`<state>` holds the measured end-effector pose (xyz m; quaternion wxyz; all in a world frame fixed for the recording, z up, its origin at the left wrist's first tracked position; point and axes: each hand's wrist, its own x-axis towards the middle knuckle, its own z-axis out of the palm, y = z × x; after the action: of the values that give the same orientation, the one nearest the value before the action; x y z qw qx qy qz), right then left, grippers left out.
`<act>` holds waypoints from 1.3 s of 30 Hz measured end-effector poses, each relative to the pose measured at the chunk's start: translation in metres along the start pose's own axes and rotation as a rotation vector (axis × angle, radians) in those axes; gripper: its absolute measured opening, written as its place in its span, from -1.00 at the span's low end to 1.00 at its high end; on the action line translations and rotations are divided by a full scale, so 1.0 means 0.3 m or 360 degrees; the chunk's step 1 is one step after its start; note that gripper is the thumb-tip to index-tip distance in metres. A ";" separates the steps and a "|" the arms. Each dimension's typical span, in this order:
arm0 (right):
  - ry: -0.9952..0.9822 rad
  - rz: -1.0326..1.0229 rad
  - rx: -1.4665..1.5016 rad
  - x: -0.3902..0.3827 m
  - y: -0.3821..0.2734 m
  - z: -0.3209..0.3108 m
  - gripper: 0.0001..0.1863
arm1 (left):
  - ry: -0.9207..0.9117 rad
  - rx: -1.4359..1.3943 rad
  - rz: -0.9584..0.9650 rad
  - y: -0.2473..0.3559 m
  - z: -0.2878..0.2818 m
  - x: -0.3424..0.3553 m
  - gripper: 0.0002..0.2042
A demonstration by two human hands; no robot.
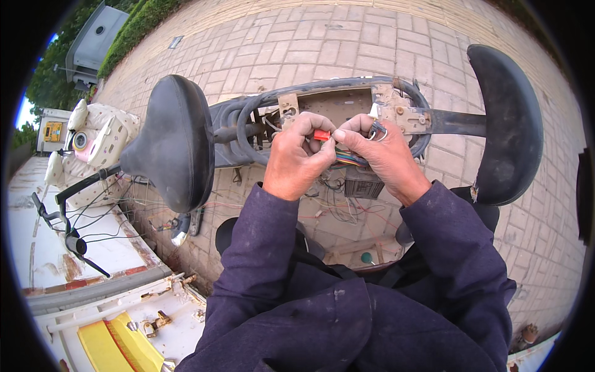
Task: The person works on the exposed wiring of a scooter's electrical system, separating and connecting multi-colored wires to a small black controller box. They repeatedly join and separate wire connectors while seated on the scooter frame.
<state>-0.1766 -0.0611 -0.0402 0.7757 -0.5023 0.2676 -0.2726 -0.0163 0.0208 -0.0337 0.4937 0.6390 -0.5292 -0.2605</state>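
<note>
Head view, just past twelve o'clock: the left hand (292, 154) pinches a red plug (321, 134), the right hand (390, 160) grips thin wires (377, 131) beside it, and the work looks unfinished, coloured wires (349, 158) bunching at four o'clock from the plug.

The connector (321, 134) is made of smooth red plastic, and the coloured wires (352, 157) are sheathed in plastic. The front seat (176, 139) is covered in black, leather-like material with a soft sheen; the rear seat (514, 127) is scuffed duller. The metal bracket (406, 120) is roughened by rust. The sleeves (455, 248) are cut from matt, dusty cloth. Rough, matt paving blocks (338, 34) are laid below.
</note>
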 end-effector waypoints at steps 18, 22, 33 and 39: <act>-0.0040 -0.0020 0.0014 0.000 -0.001 -0.005 -0.86 | -0.0016 0.0077 0.0028 0.006 -0.003 0.001 -0.83; -0.0024 -0.0009 0.0017 -0.004 0.003 -0.008 -0.85 | -0.0041 0.0032 -0.0013 0.004 -0.005 0.000 -0.83; -0.0051 -0.0006 -0.0102 -0.009 -0.008 -0.011 -0.83 | -0.0027 0.0055 0.0047 -0.004 -0.006 0.000 -0.83; 0.0007 -0.0063 -0.0128 0.002 0.005 -0.009 -0.81 | -0.0024 0.0003 -0.0044 0.000 -0.003 0.000 -0.83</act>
<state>-0.1778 -0.0627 -0.0427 0.7488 -0.5376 0.2701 -0.2781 -0.0153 0.0211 -0.0334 0.4855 0.6446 -0.5243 -0.2717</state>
